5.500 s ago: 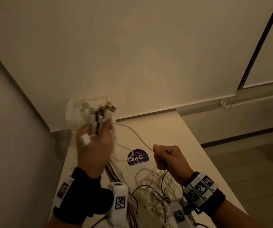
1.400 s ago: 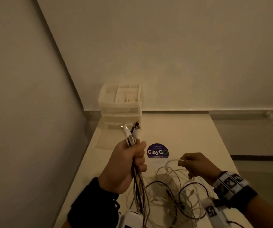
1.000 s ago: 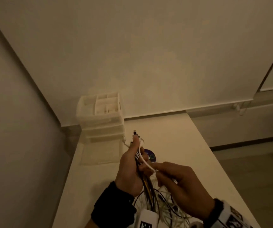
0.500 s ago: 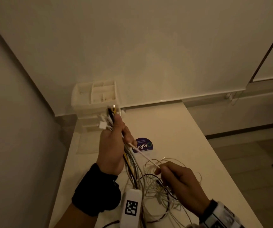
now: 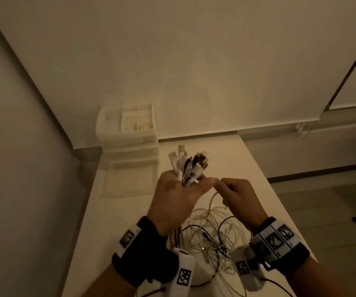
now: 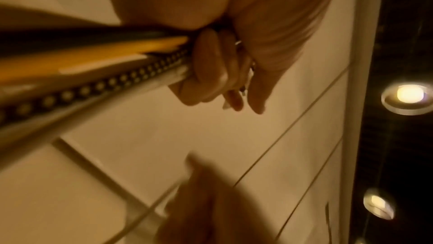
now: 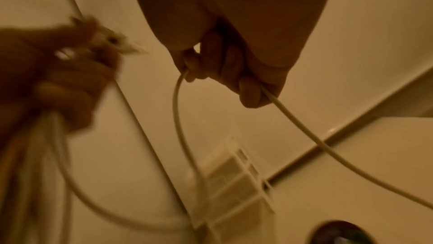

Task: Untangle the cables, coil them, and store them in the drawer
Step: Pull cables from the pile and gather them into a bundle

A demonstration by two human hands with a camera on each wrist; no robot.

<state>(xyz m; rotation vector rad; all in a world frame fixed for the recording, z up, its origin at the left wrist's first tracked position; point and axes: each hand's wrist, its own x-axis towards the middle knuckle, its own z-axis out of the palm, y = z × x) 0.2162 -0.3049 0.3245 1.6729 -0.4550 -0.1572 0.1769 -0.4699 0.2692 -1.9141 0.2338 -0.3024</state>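
My left hand (image 5: 177,196) is raised above the table and grips a bundle of cables (image 5: 189,166), their white and dark plugs sticking up above my fist. In the left wrist view its fingers (image 6: 206,74) curl round yellow, beaded and white cables (image 6: 93,74). Right beside it, my right hand (image 5: 237,196) grips one white cable (image 7: 304,129) in a closed fist, and a loop of it hangs below. A tangle of white and black cables (image 5: 211,234) lies on the table under both hands. The white drawer unit (image 5: 130,138) stands at the table's far left corner.
The pale table (image 5: 226,151) runs away from me, with a wall along its left side and behind it. Its right edge drops to the floor (image 5: 333,211). A flat pale sheet (image 5: 127,181) lies in front of the drawer unit.
My right hand has risen from the tangle and come up next to the left hand, drawing the white cable with it. The left hand with the bundle has shifted right, in front of the drawers.
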